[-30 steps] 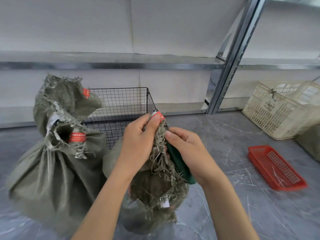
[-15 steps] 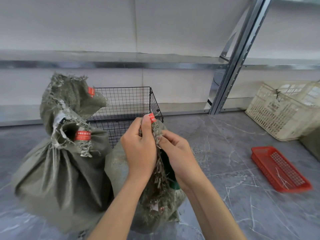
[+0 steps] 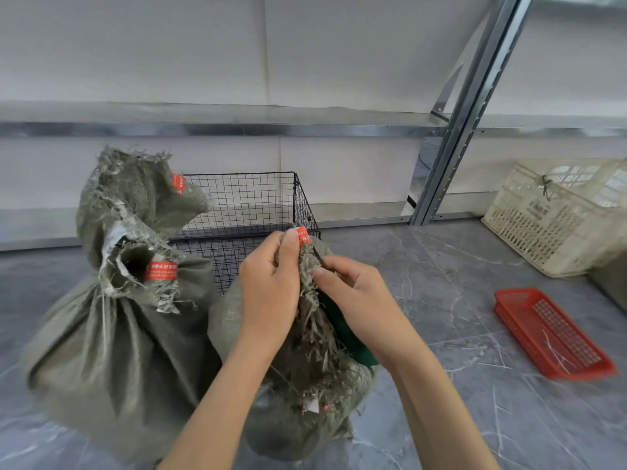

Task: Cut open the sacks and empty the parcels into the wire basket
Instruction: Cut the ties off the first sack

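- Head view: the left sack (image 3: 112, 351) is seen tied, uncut.
- No parcels are seen in the wire basket (image 3: 251, 201) behind.
- The near sack (image 3: 305, 401) is pinched at its frayed neck by the left hand (image 3: 268, 296) and right hand (image 3: 356, 300); cutting and emptying are judged outstanding.

My feed is bright and evenly lit, the light diffuse with no single source I can pick out. The white wall (image 3: 339, 45) washes out pale and flat. Shadows are faint and soft-edged. The left hand (image 3: 268, 290) and right hand (image 3: 356, 300) pinching the front sack (image 3: 305, 418) look sharpest; the left sack (image 3: 112, 351) smears with blur. The wide lens tilts the metal upright (image 3: 468, 106), which carries a dull sheen, and bows the shelf rail (image 3: 220, 129).
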Demonstrator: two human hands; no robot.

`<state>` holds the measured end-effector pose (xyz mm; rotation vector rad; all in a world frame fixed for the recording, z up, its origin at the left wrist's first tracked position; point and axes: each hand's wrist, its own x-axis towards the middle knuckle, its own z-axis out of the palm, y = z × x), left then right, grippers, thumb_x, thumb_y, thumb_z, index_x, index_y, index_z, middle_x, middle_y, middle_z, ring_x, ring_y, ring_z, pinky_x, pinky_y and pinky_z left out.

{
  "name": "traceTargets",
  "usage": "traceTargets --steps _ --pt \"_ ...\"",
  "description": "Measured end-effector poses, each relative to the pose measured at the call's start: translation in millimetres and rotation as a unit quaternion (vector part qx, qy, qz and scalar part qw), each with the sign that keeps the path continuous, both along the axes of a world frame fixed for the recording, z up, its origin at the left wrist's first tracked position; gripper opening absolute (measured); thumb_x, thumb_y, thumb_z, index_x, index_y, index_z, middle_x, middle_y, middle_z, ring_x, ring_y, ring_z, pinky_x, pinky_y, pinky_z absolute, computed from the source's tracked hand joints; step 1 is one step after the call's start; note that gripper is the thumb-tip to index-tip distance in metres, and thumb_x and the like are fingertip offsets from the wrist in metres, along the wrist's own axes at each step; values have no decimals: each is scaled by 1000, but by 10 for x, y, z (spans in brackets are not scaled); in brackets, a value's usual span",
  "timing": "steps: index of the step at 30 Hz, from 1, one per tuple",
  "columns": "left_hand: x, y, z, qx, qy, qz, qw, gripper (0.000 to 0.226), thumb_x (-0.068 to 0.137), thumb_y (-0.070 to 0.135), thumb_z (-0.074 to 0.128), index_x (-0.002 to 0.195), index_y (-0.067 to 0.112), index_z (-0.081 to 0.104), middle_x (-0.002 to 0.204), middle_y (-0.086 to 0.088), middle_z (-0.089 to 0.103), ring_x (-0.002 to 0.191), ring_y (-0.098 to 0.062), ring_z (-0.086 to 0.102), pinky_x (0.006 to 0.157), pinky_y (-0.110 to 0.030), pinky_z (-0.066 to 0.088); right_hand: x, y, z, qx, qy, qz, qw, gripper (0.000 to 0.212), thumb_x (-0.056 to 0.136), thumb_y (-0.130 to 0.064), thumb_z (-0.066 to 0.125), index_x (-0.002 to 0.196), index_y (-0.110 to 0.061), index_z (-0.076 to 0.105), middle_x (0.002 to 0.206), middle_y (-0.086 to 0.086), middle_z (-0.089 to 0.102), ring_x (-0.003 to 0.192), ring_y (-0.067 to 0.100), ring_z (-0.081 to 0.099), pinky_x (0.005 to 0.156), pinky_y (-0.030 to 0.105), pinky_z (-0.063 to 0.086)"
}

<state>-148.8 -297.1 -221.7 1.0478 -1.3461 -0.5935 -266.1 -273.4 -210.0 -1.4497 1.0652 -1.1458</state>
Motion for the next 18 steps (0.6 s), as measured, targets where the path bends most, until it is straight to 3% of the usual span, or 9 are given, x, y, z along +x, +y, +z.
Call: traceTargets --steps 3,6,11,14,15,18 --pt "42 -28 -9 22 7 -20 1000 39 100 22 43 62 13 42 55 8 38 53 -3 33 53 -21 29 -37 6 -14 6 44 12 999 23 97 -15 51 85 -16 70 77 0 70 70 10 62 66 26 48" --pt "90 -53 -1 36 12 -34 999 38 100 22 42 65 7 43 57 4 35 53 -3 31 54 -21 28 -39 3 -51 -2 71 8 997 22 97 -17 51 87 -9 68 82 17 68 70 18 59 65 33 45" --pt "75 -57 -4 40 20 -42 998 37 99 22 43 64 13 45 57 8 40 55 -4 36 55 -21 31 7 0 -63 5 25 -15 1000 24 97 -20 51 90 -5 67 86 25 65 69 18 55 65 32 41" --pt "41 -56 -26 30 24 -21 999 37 100 23 43 65 9 44 59 2 41 56 -6 36 56 -25 32 67 19 -83 3 -9 -27 1000 26 97 -17 51 77 -7 64 65 10 58 64 10 50 62 27 39" --pt "23 -50 -37 22 26 -4 999 38 100 23 44 64 11 43 58 4 40 56 -6 35 56 -25 31 101 18 -106 4 -20 -33 999 27 97 -18 51 74 -7 61 64 4 54 63 10 47 61 27 37" --pt "-45 -19 -59 -7 44 74 996 38 97 25 44 60 20 38 54 7 36 53 -4 33 54 -20 30 197 15 -165 7 -39 -48 998 27 90 -26 53 81 -2 61 73 9 52 69 17 43 66 33 35"
